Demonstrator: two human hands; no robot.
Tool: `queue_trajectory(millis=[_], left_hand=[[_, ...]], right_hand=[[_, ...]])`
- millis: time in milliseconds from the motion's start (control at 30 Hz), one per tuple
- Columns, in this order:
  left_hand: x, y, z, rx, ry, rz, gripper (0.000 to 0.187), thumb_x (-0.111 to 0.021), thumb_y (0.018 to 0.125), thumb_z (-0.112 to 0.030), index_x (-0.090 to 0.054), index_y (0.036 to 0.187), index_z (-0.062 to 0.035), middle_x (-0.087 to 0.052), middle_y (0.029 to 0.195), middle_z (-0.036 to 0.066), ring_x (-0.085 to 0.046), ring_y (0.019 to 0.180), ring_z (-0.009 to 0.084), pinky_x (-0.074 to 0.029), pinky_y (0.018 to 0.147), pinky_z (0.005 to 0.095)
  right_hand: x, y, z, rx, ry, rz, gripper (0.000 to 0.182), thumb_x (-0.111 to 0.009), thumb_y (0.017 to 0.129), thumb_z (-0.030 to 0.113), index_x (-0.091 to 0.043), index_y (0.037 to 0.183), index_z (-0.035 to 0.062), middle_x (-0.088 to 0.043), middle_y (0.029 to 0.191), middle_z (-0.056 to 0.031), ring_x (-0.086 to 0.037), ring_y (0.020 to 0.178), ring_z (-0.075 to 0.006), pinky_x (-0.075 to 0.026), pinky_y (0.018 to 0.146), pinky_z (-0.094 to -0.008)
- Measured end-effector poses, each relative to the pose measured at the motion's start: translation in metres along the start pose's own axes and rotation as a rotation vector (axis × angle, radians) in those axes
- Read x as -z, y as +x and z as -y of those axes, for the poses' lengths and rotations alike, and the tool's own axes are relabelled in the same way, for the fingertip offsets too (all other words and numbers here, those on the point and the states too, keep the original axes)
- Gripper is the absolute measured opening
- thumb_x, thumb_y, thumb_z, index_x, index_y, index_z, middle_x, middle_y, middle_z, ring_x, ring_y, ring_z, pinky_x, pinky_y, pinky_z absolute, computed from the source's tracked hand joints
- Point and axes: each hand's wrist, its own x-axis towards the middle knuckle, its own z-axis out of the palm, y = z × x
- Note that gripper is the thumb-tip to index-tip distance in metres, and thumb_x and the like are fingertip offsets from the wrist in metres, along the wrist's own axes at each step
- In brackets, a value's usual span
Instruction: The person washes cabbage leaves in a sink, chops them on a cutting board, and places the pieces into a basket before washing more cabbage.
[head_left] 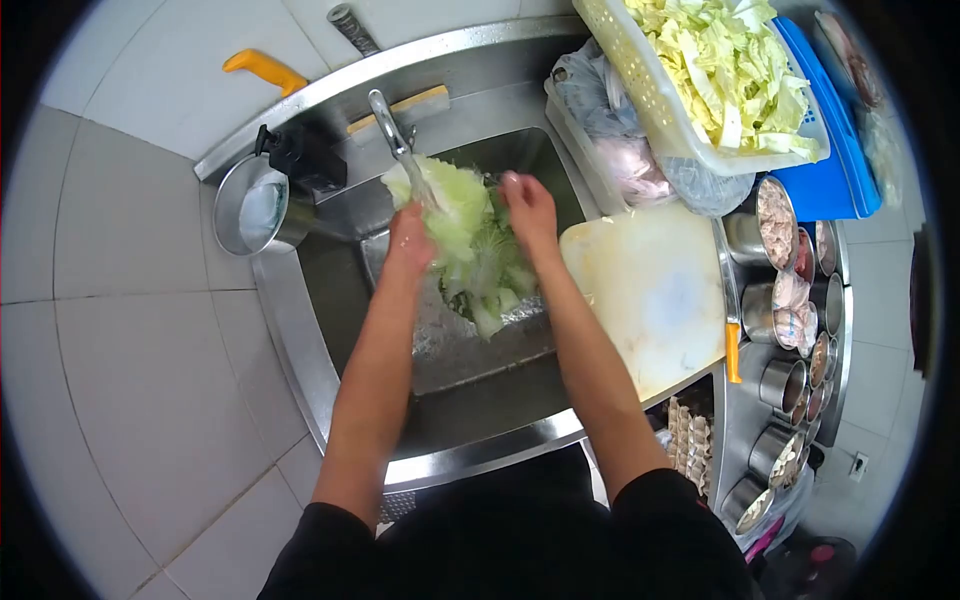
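- At the centre of the frame, over the sink [480,368] and just by the tap [390,128]: cabbage [462,212].
- With the left hand [410,238], touching the cabbage's left edge; cannot tell the spread of the blurred fingers.
- With the right hand [530,208], curling fingers at the cabbage's right edge; cannot tell whether pinching any leaf.
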Motion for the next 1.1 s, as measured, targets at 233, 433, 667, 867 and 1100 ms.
queue_trajectory(millis=[233,433,667,867,1100], left_hand=[[-0.036,-0.012,-0.021,-0.017,0.149,0.023,0.038,-0.051,0.094,-0.024,-0.045,0.127,-0.0050,-0.053,0.124,0.011,-0.053,0.111,0.0279,-0.042,0.098,0.0436],[-0.051,-0.021,-0.023,-0.190,0.286,-0.072,0.040,-0.057,0.091,-0.016,-0.044,0.128,-0.0060,-0.053,0.123,0.009,-0.054,0.109,0.0256,-0.043,0.097,0.0420],[-0.067,-0.014,-0.005,-0.302,0.462,-0.033,0.040,-0.063,0.087,-0.017,-0.050,0.123,-0.0048,-0.057,0.116,0.009,-0.055,0.105,0.0233,-0.046,0.090,0.0377],[-0.065,-0.015,0.009,-0.227,0.411,-0.178,0.041,-0.064,0.087,-0.027,-0.053,0.119,-0.0040,-0.058,0.113,0.009,-0.055,0.102,0.0217,-0.046,0.088,0.0357],[0.000,0.003,0.022,-0.555,1.011,-0.364,0.031,-0.061,0.088,-0.020,-0.059,0.109,0.0014,-0.061,0.106,0.010,-0.056,0.092,0.0174,-0.045,0.080,0.0314]], right_hand=[[-0.029,-0.077,-0.034,-0.520,0.667,-0.100,0.032,-0.059,0.090,0.034,-0.057,0.077,0.0048,-0.054,0.065,0.0007,-0.053,0.061,-0.0113,-0.046,0.059,-0.0285],[-0.027,-0.091,-0.043,-0.243,0.638,-0.120,0.018,-0.062,0.088,0.016,-0.058,0.080,0.0003,-0.051,0.056,-0.0007,-0.050,0.046,-0.0083,-0.041,0.042,-0.0244],[-0.023,-0.088,-0.057,-0.363,0.898,-0.192,0.015,-0.062,0.088,0.017,-0.058,0.087,0.0031,-0.055,0.064,-0.0005,-0.052,0.052,-0.0073,-0.041,0.044,-0.0241],[-0.035,-0.083,-0.129,-0.198,0.098,-0.270,0.016,-0.061,0.086,0.017,-0.053,0.076,0.0070,-0.052,0.068,-0.0007,-0.049,0.060,-0.0108,-0.043,0.053,-0.0272],[-0.026,-0.118,-0.210,-0.635,-1.140,0.308,0.024,-0.064,0.078,0.022,-0.061,0.089,0.0014,-0.059,0.099,-0.0164,-0.061,0.092,-0.0300,-0.052,0.075,-0.0405]])
